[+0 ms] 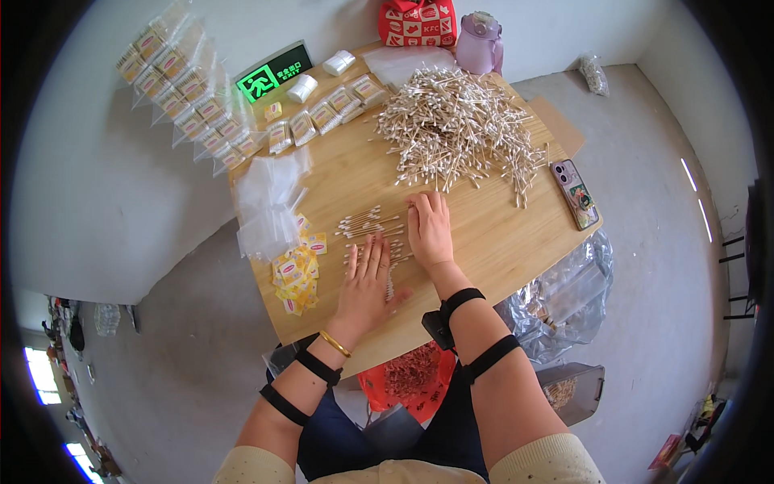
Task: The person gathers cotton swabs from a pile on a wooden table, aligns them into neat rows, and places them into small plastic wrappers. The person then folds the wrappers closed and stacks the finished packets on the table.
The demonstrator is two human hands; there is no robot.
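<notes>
My left hand [370, 278] lies with fingers stretched out over a small spread of cotton swabs [369, 223] on the wooden table. Thumb apart from the fingers, it hides part of them. Just right of these swabs, my right hand [430, 230] rests on the tabletop, back up and fingers bent down. No object shows in it; its fingertips are partly hidden. A big loose heap of cotton swabs [451, 121] lies beyond my right hand. Left of my left hand are a pile of small yellow-and-white cards [295, 278] and a stack of clear plastic bags [270, 202].
Packed swab bags [325, 117] line the far left edge, beside more stacked packs [181, 97] and a green exit sign [274, 71]. A red bag [418, 22] and purple bottle [480, 44] stand at the back. A phone [575, 194] lies at the right edge.
</notes>
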